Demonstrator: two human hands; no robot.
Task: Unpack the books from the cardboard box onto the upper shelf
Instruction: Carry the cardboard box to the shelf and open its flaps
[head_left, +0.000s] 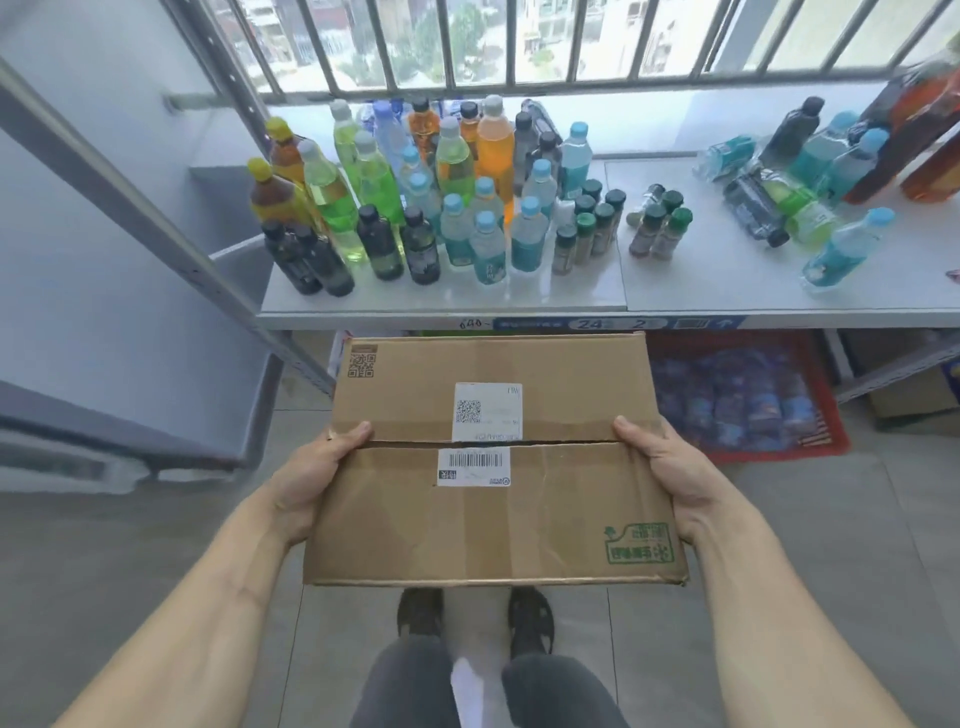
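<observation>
No books are out yet: the left hand and right hand grip the flaps-down box near the bottle-crowded shelf.

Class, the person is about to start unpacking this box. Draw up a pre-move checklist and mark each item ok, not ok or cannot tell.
1. Both hands hold the cardboard box: left hand and right hand grip opposite sides: ok.
2. Box held level: ok.
3. Flaps open for unpacking: not ok, both lie closed.
4. Books inside: cannot tell.
5. Free space on the shelf: ok, a bare patch between the bottles.
6. Box set down: not ok.
</observation>
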